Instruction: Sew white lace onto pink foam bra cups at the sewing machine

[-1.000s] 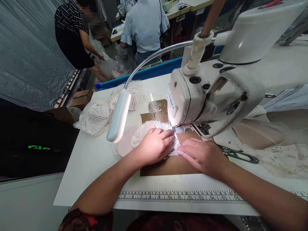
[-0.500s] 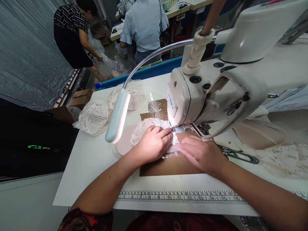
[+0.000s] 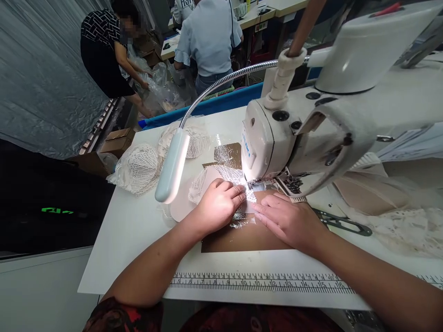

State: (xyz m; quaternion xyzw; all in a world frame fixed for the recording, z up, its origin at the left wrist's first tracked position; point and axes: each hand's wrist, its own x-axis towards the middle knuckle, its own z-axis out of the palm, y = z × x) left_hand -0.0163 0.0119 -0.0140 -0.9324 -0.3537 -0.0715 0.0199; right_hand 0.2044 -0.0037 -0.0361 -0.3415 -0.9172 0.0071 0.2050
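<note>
A white lace fabric piece (image 3: 229, 174) with a smooth pale backing lies under the needle end of a white sewing machine (image 3: 260, 140). My left hand (image 3: 218, 205) presses on the lace close to the presser foot, fingers bent and held together. Just to the right, my right hand (image 3: 287, 216) has its fingertips closed on the near edge of the same piece, thumb side toward me. The needle itself is too small to make out. Beneath the fabric is a brown sheet (image 3: 242, 240) covered in part with shiny clear tape.
A lamp (image 3: 172, 168) on a bendable metal neck hangs over the table's left side. Lace cup pieces (image 3: 136, 168) lie behind it. To the right are a dark metal tool (image 3: 346, 222) and more lace (image 3: 404, 228). A printed ruler (image 3: 263, 283) runs along the front edge. Two people work beyond.
The lace has shifted slightly under the machine, and its near edge now lies flatter between my hands. My left hand has slid a little left; my right hand has hardly moved.
</note>
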